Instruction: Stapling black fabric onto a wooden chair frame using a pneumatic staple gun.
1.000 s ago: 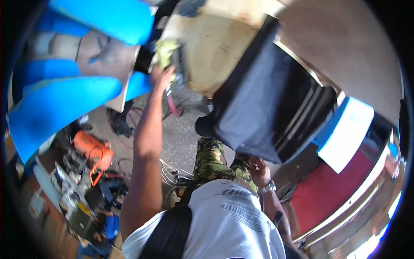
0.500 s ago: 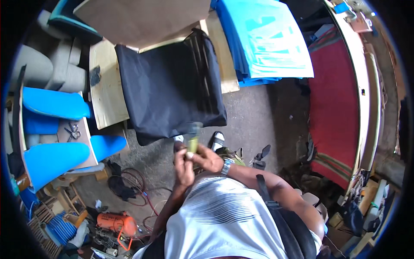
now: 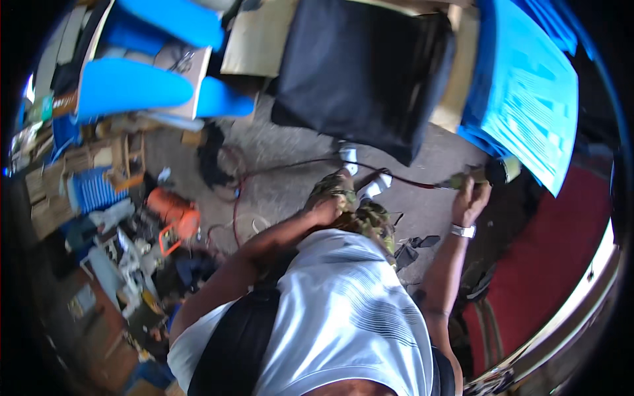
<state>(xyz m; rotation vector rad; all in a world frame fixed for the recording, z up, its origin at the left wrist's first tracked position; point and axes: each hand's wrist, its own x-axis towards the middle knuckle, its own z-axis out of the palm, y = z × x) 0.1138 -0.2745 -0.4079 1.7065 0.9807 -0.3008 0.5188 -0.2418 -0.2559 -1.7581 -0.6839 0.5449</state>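
Observation:
My right hand (image 3: 471, 200), with a metal watch on the wrist, is stretched out to the right. It grips an air staple gun (image 3: 503, 170) with a dark and olive-green body, blurred by motion. A dark red hose (image 3: 396, 176) runs to its near end. The gun is beside the lower edge of the stacked blue sheets (image 3: 528, 112). Over my thigh, against the camouflage trousers (image 3: 376, 228), my left hand (image 3: 325, 210) is closed with curled fingers; whatever is in it is hidden. Ahead, black cloth (image 3: 356, 72) covers a seat-like wooden frame (image 3: 261, 39).
Blue padded pieces (image 3: 132, 89) and scissors (image 3: 181, 59) lie on the left. An orange compressor (image 3: 173, 212) stands on the floor at lower left, with hose coils near it. A red fabric panel (image 3: 535, 264) lies along the right. Black straps (image 3: 416, 249) lie by my legs.
My hands were together in front of me around the greenish tool. They have parted: the right has swung far right with it, the left has dropped toward my thigh. My view has shifted.

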